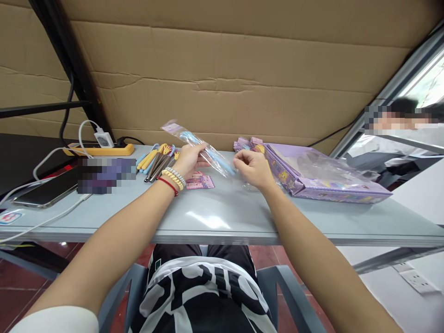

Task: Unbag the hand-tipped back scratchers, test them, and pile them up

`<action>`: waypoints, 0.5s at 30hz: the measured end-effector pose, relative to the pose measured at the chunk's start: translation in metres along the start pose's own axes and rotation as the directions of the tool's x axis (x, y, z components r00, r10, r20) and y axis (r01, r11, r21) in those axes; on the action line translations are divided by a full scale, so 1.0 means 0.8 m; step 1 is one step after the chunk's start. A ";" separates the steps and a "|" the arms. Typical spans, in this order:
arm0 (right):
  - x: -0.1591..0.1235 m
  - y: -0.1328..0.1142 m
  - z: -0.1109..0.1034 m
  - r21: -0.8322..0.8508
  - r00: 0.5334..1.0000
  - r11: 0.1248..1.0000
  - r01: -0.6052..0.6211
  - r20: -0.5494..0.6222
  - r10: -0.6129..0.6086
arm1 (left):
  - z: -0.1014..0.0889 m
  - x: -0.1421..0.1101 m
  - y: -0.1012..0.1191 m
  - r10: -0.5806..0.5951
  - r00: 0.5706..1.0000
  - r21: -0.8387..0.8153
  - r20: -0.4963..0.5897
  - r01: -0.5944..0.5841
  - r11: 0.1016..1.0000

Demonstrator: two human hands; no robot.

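My left hand (pixel 190 161) is closed around a clear plastic sleeve (pixel 217 163) with a light blue pen (pixel 190 137) inside. The sleeve slants down to the right, above the table. At its lower end my right hand (pixel 252 167) is pinched shut; whether it grips the sleeve's edge or something else, I cannot make out. Several pens (pixel 157 159) in yellow, brown and blue lie in a pile left of my left hand. Small pink cards (pixel 200 181) lie flat under and beside that hand.
A purple box (pixel 333 178) with clear film stands on the right, small packets (pixel 248 144) beside it. On the left are a phone (pixel 48 187), white cables and a yellow power strip (pixel 104 149). A cardboard wall (pixel 222 69) closes the back. Another person is at far right.
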State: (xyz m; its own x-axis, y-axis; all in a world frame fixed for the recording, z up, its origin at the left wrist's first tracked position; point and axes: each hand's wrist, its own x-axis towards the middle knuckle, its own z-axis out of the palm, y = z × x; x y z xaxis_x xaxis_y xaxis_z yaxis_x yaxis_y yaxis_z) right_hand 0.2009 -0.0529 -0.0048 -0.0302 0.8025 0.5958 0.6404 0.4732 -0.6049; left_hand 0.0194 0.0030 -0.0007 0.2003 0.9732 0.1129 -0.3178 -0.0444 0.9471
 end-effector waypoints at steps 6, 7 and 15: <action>0.004 0.008 -0.005 -0.256 0.994 0.962 0.099 0.059 -0.087 | -0.005 0.002 0.014 0.050 0.987 -0.133 -0.150 -0.070 0.989; 0.005 0.009 -0.004 -0.296 0.995 0.951 0.087 0.065 -0.071 | -0.005 0.001 0.014 0.056 0.988 -0.147 -0.141 -0.077 0.986; 0.005 0.006 -0.003 -0.236 1.000 0.972 -0.015 -0.015 0.012 | -0.006 0.000 0.011 0.090 0.994 -0.183 -0.061 -0.100 0.978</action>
State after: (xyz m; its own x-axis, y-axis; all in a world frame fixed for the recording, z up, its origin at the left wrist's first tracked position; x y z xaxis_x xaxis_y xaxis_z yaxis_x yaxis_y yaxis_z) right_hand 0.2055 -0.0485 -0.0038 -0.0107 0.8027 0.5963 0.8037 0.3617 -0.4724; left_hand 0.0121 0.0038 0.0059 0.1141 0.9772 0.1790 -0.5005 -0.0991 0.8601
